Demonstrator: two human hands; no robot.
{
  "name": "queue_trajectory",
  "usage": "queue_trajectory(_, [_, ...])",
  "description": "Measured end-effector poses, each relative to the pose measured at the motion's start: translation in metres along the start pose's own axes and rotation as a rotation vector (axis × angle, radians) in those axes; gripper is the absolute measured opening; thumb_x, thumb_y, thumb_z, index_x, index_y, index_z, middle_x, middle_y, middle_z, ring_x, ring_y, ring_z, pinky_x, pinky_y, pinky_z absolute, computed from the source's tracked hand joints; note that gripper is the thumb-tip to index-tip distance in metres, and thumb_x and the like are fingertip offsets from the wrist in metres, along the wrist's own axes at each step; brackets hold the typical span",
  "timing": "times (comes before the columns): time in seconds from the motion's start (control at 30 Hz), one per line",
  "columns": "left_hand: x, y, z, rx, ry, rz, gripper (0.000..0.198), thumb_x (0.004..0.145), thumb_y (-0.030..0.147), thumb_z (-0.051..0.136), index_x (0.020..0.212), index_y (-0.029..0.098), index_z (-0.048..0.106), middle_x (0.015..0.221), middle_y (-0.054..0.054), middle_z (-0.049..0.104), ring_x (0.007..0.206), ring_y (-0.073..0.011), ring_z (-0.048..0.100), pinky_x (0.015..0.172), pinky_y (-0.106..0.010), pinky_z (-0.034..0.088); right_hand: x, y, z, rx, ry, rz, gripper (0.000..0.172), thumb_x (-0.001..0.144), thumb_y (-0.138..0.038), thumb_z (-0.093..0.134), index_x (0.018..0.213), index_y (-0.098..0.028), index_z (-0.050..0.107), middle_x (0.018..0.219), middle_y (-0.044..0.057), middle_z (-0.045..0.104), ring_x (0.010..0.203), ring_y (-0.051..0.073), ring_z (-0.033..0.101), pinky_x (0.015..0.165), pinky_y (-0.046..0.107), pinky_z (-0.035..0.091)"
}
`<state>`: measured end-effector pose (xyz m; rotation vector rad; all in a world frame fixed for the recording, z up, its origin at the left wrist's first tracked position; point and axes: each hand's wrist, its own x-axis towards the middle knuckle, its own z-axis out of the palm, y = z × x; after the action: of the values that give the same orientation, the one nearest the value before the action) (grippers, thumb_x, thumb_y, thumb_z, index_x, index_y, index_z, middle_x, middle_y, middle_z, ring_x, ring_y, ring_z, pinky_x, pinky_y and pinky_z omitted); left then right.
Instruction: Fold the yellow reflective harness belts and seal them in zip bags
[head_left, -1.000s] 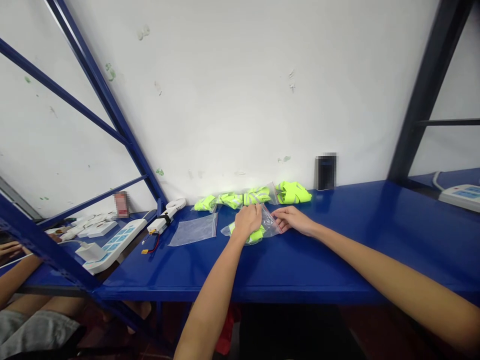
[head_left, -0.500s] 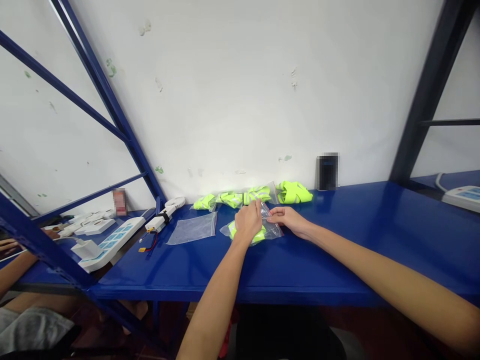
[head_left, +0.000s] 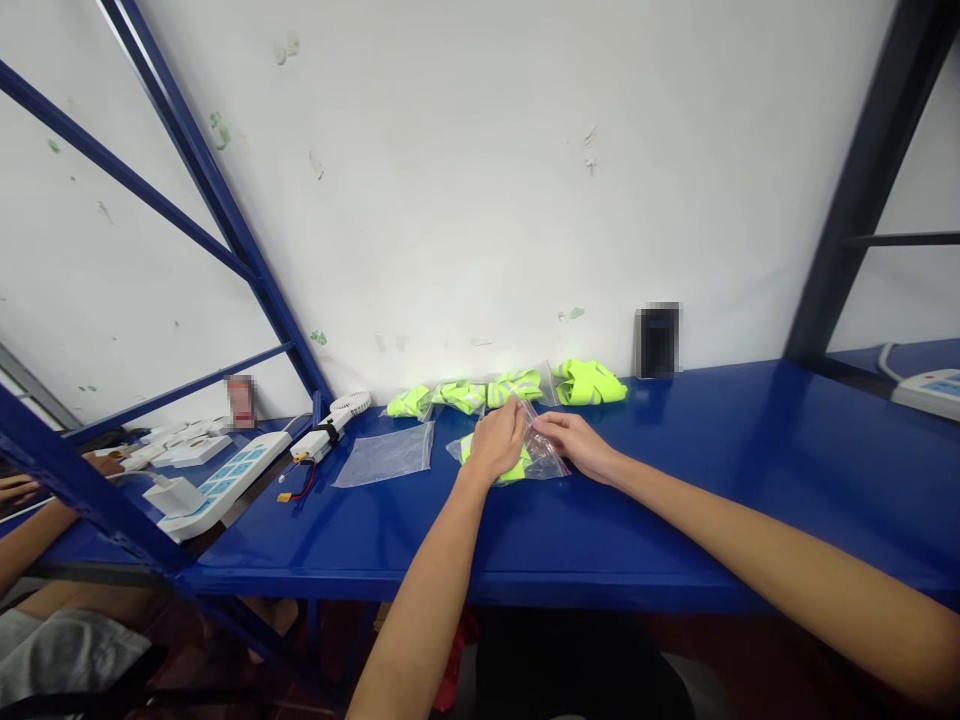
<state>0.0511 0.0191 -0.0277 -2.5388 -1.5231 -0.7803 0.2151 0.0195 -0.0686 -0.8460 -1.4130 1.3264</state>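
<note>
A clear zip bag lies on the blue table, its zip edge facing right. Inside it is a folded neon-yellow reflective vest, partly covered by my left hand. That hand is closed on the bag's upper part, its fingertips near the zip edge. My right hand pinches the same edge just to the right, thumb and fingers together. Behind my hands, more neon-yellow bundles in clear bags stand along the wall, and an unbagged-looking yellow bundle is at their right end.
A flat clear bag lies left of my hands. Farther left are a white handheld fan, a battery pack with wires and a power strip. A blurred black object leans on the wall. Another person's arm is at far left.
My left hand has tipped slightly and its fingers have shifted along the bag's edge. My right fingers have moved a little closer to them, still at the edge.
</note>
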Motion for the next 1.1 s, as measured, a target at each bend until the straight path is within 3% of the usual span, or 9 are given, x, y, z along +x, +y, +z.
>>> queue_trajectory(0.2, [0.0, 0.004, -0.002, -0.046, -0.015, -0.021, 0.037, 0.1, 0.043, 0.016, 0.115, 0.024, 0.044, 0.087, -0.004, 0.066, 0.084, -0.0229, 0.064, 0.07, -0.03, 0.041, -0.001, -0.011, 0.001, -0.27, 0.059, -0.189, 0.031, 0.079, -0.046, 0.061, 0.07, -0.016, 0.064, 0.068, 0.0, 0.059, 0.065, 0.015, 0.051, 0.065, 0.028, 0.039])
queue_trajectory(0.6, [0.001, 0.004, -0.002, -0.037, -0.004, -0.005, 0.039, 0.1, 0.044, 0.014, 0.11, 0.027, 0.048, 0.085, -0.002, 0.067, 0.081, -0.0218, 0.064, 0.066, -0.028, 0.039, -0.004, -0.01, 0.001, -0.433, 0.098, -0.274, 0.027, 0.083, -0.039, 0.055, 0.074, -0.016, 0.067, 0.07, 0.002, 0.063, 0.066, 0.017, 0.054, 0.064, 0.028, 0.04])
queue_trajectory(0.8, [0.001, 0.005, -0.003, -0.031, -0.011, -0.005, 0.039, 0.1, 0.045, 0.013, 0.113, 0.028, 0.047, 0.085, -0.001, 0.066, 0.083, -0.0213, 0.065, 0.066, -0.027, 0.039, -0.003, -0.006, 0.001, -0.354, 0.085, -0.285, 0.027, 0.083, -0.041, 0.056, 0.083, -0.016, 0.066, 0.078, 0.003, 0.066, 0.072, 0.018, 0.057, 0.068, 0.029, 0.043])
queue_trajectory(1.1, [0.001, 0.006, -0.004, -0.035, -0.025, -0.023, 0.039, 0.1, 0.044, 0.014, 0.112, 0.027, 0.047, 0.087, -0.002, 0.067, 0.083, -0.0217, 0.065, 0.068, -0.028, 0.041, -0.002, -0.007, 0.002, -0.381, 0.09, -0.291, 0.024, 0.084, -0.039, 0.055, 0.078, -0.018, 0.062, 0.074, 0.002, 0.064, 0.068, 0.018, 0.057, 0.067, 0.029, 0.044])
